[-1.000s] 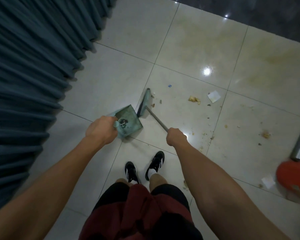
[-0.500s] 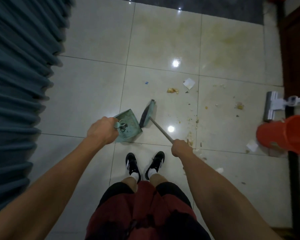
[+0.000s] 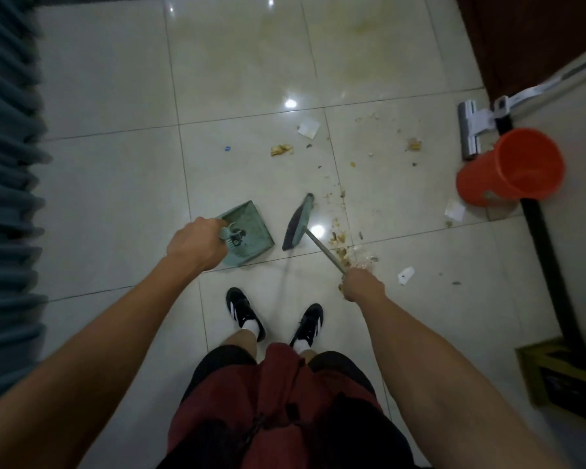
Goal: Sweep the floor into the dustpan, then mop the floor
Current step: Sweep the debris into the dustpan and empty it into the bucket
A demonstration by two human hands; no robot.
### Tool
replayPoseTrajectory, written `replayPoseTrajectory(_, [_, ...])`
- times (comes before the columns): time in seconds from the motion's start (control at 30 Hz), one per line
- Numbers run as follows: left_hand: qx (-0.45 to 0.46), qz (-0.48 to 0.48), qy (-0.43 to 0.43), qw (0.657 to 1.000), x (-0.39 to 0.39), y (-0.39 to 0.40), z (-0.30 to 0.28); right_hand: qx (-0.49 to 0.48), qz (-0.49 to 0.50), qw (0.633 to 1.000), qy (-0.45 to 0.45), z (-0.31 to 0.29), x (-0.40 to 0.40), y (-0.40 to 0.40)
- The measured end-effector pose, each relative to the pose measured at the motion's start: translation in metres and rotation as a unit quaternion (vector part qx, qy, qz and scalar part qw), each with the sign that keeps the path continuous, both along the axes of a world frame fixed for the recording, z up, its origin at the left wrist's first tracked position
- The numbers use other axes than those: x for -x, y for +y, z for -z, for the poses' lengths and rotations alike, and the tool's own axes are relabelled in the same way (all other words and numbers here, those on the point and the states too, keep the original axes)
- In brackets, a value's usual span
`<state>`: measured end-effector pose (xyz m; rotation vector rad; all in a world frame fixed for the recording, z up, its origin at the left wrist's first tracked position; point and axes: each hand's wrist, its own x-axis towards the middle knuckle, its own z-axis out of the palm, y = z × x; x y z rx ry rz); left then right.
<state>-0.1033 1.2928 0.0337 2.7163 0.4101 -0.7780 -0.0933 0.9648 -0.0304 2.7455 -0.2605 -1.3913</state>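
Clenched on the broom [image 3: 298,225] handle, the right grip [image 3: 362,288] angles its head up-left beside the dustpan [image 3: 247,233] the left grip [image 3: 197,245] grasps, while the crumbs [image 3: 340,245] lie just right of the bristles.

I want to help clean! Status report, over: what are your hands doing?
Left hand holds dustpan. Right hand grips broom. Crumbs right of broom, not swept in. Bucket and mop wait far right.
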Motion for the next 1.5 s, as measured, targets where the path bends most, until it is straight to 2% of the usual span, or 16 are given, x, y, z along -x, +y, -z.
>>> replayPoseTrajectory(0.2, [-0.008, 0.052, -0.001, 0.999, -0.005, -0.078, 0.003, -0.009, 0.057, 0.998, -0.029, -0.004, 0.024, -0.08])
replayPoseTrajectory(0.4, [-0.014, 0.105, -0.005, 0.994, -0.016, -0.136, -0.002, -0.044, 0.121, 0.99, -0.055, -0.013, 0.033, -0.121])
replayPoseTrajectory(0.67, [-0.014, 0.091, -0.025, 0.995, -0.029, -0.139, -0.016, -0.087, 0.109, 0.987, -0.078, -0.016, 0.015, -0.123])
replayPoseTrajectory(0.93, [-0.006, 0.018, -0.044, 0.999, -0.046, -0.054, -0.027, -0.097, 0.035, 0.991, -0.081, -0.023, -0.05, -0.045])
replayPoseTrajectory(1.3, [0.018, -0.067, -0.028, 0.997, -0.074, 0.151, -0.029, -0.104, -0.036, 0.991, -0.081, -0.019, -0.138, 0.172])
replayPoseTrajectory(1.5, [0.02, -0.093, -0.021, 0.995, -0.094, 0.221, -0.027, -0.127, -0.064, 0.987, -0.073, -0.015, -0.173, 0.256])
